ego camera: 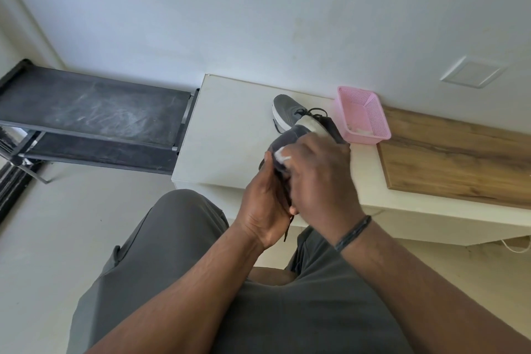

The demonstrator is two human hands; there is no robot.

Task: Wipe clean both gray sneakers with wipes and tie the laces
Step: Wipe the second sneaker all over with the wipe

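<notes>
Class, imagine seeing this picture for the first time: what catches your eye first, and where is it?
Both hands at centre: the left hand grips a gray sneaker while the right hand presses a white wipe on it. Behind, a second sneaker sits on the white table beside a pink basket.

- A low white table (230,129) stands against the wall.
- One gray sneaker (287,112) sits on the table, near the back.
- A pink basket (362,113) sits on the table too, just beside the sneaker. Something white lies inside it.
- A brown wooden board (459,158) lies on the table's right part.
- A black shelf rack (92,115) stands on the floor (43,238), just beside the table.
</notes>
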